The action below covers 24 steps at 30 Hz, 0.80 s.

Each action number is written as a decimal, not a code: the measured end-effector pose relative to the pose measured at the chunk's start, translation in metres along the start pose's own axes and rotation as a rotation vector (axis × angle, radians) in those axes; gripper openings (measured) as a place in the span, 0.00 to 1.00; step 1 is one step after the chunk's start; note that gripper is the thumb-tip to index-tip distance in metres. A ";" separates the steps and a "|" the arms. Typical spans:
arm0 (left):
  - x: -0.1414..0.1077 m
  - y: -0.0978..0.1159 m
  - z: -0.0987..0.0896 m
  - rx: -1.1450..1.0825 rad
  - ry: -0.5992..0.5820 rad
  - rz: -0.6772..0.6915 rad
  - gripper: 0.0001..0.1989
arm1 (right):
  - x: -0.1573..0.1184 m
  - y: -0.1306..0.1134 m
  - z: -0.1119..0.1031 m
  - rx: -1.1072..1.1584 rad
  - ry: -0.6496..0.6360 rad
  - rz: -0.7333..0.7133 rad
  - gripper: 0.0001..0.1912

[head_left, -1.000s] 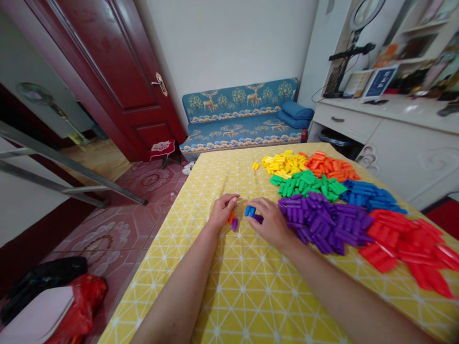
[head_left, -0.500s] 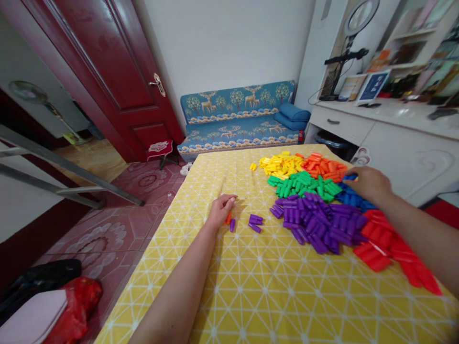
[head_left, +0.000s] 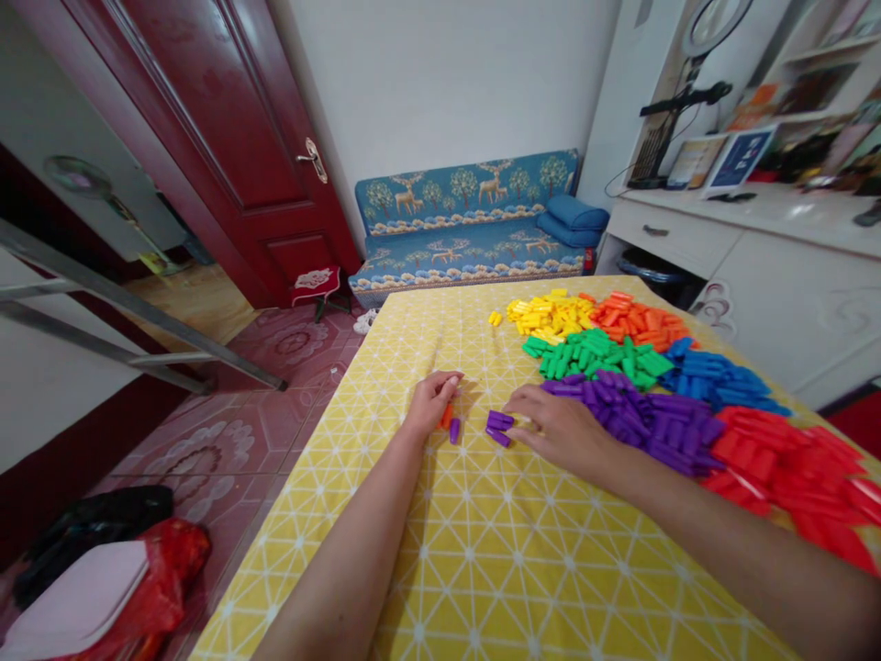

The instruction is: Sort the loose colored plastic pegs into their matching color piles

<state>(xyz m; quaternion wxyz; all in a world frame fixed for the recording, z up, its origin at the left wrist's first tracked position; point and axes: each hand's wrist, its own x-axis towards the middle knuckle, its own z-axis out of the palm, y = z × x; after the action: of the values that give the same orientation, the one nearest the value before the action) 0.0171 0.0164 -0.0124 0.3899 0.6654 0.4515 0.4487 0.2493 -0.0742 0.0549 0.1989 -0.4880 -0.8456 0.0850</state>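
My left hand (head_left: 432, 401) rests on the table with its fingers curled and pressed together; whatever they pinch is hidden. Just below its thumb lie an orange plastic piece (head_left: 447, 418) and a purple piece (head_left: 455, 431), both short tubes. My right hand (head_left: 554, 422) is at a small group of purple pieces (head_left: 498, 428), thumb and forefinger apart at the group's right side. No piece shows clearly in its grasp. Behind it spreads the big purple pile (head_left: 651, 418), with the green pile (head_left: 598, 356) beyond and the blue pile (head_left: 722, 376) to the right.
A red pile (head_left: 777, 459) lies at the right, with yellow (head_left: 551, 315) and orange (head_left: 637, 319) piles at the back. A patterned yellow cloth (head_left: 482, 560) covers the table. Beyond are a blue sofa (head_left: 454, 252), a white cabinet (head_left: 678, 234) and a metal frame (head_left: 172, 326).
My right hand has moved left and nearer from the blue pile to the small purple group. My left hand stays in place beside the orange piece. The view has shifted slightly.
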 end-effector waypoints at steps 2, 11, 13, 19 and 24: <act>-0.001 0.002 0.000 -0.007 0.009 -0.002 0.20 | 0.002 -0.017 0.021 -0.056 -0.073 0.065 0.22; -0.001 0.003 0.001 -0.039 0.048 -0.014 0.19 | 0.017 -0.012 0.067 -0.111 0.117 0.257 0.14; -0.001 0.006 -0.002 0.000 0.077 0.022 0.18 | 0.017 -0.012 0.068 -0.103 0.145 0.284 0.14; -0.005 0.030 -0.034 0.271 -0.297 0.105 0.24 | 0.018 -0.012 0.069 -0.036 0.204 0.322 0.12; -0.009 0.043 -0.036 0.553 -0.489 0.166 0.33 | 0.018 -0.011 0.070 -0.012 0.216 0.312 0.13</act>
<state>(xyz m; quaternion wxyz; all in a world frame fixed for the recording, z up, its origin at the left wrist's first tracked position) -0.0080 0.0000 0.0354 0.2540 0.8674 0.3935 0.1679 0.2030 -0.0611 -0.0004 0.2702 -0.6207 -0.7338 0.0568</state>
